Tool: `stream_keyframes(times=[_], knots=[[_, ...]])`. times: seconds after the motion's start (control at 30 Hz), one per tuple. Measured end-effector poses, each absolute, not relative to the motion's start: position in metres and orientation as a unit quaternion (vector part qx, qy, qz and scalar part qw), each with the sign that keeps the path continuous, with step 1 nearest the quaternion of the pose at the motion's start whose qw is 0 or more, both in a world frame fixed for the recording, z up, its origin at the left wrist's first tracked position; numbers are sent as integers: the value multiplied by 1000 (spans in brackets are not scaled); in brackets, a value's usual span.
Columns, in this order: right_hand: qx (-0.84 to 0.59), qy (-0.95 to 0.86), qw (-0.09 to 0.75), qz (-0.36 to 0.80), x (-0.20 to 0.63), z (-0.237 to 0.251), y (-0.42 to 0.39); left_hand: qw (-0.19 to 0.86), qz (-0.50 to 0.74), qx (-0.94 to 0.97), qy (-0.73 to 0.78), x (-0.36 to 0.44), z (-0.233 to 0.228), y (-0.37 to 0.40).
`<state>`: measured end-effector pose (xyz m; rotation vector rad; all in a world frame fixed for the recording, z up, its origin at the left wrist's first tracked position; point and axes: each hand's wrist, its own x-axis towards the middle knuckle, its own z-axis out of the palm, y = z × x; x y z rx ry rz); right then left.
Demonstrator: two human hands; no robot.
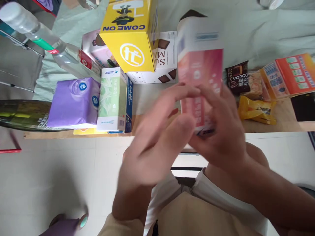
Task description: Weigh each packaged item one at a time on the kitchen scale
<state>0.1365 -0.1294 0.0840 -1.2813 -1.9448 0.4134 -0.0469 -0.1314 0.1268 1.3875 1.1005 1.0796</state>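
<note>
My right hand (219, 127) is wrapped round the lower part of a pink and white toothpaste box (200, 62), held upright in front of me above the table edge. Its print is blurred by motion. My left hand (157, 141) is just left of the box, fingers stretched and thumb apart, with nothing seen in it. Its fingertips overlap the box's front and the right fingers; whether they touch is unclear. Left of the hands stands a green and white toothpaste box (110, 98), beside a purple tissue pack (73, 103). A dark blue box (128, 106) is partly hidden behind the green one.
A yellow carton (133, 49) stands on a white box with brown squares (152, 77). Left are a clear bottle (59, 49) and a green bottle (22, 113). Right lie a cocoa snack packet (237, 77), a yellow wrapper (257, 109) and an orange packet (295, 75).
</note>
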Motion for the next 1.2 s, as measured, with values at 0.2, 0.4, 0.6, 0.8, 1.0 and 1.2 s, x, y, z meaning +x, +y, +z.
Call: stream_keyframes(times=[0.2, 0.4, 0.6, 0.8, 1.0, 1.2], knots=[[-581, -711, 337, 207, 183, 56, -105, 593, 428, 568, 377, 8, 80, -99], [-543, -720, 348, 257, 204, 47, -78, 628, 418, 522, 397, 17, 68, -86], [-566, -667, 421, 238, 215, 48, -71, 526, 494, 477, 502, 6, 64, -69], [-568, -646, 457, 227, 224, 48, -74, 484, 532, 458, 522, -8, 61, -66], [-572, -633, 475, 217, 225, 46, -71, 442, 544, 500, 508, -7, 56, -65], [-574, -646, 450, 226, 227, 41, -70, 416, 570, 527, 473, -1, 54, -64]])
